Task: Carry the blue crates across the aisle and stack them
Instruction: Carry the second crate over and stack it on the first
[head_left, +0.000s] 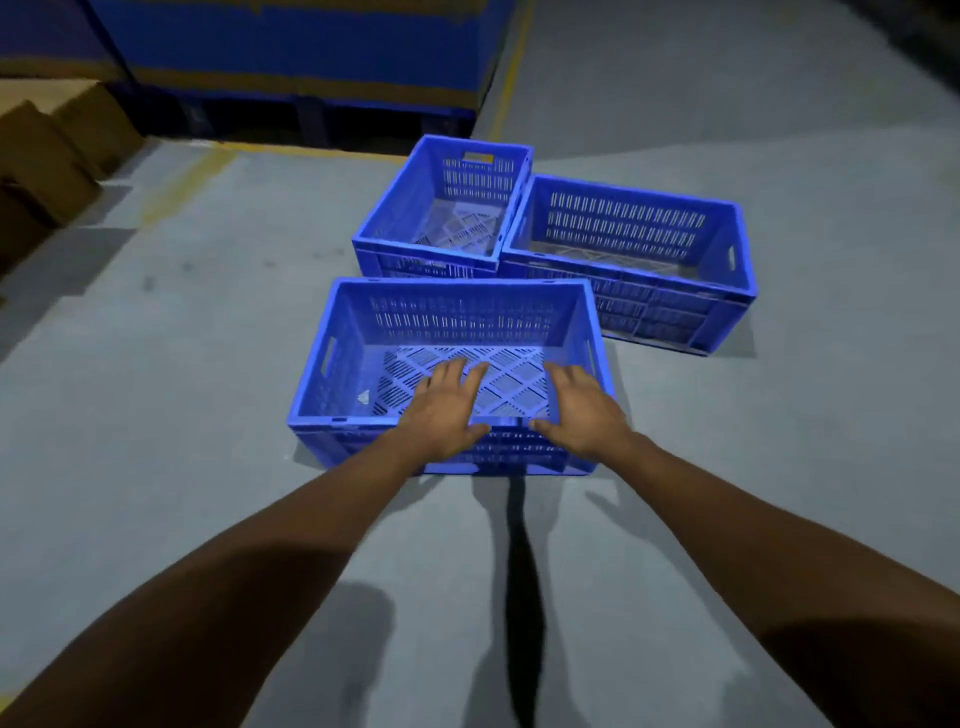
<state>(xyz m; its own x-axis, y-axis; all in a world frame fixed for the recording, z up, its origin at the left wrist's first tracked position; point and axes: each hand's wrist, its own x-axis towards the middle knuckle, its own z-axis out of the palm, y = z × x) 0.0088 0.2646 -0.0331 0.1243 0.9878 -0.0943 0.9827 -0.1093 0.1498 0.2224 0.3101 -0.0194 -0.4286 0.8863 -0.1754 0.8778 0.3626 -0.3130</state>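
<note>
Reaching over the near blue crate (315, 364), just before the rear crate pair (623, 189), our left hand (445, 413) and right hand (584, 413) are spread, gripping nothing; likely pickup, next grab its side handle slots.

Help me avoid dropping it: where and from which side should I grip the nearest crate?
Probably its end-wall slot handles: left hand to the left slot, right hand to the right slot, each from outside. The nearest crate sits upright, long wall facing the person, so end grips should balance it.
</note>
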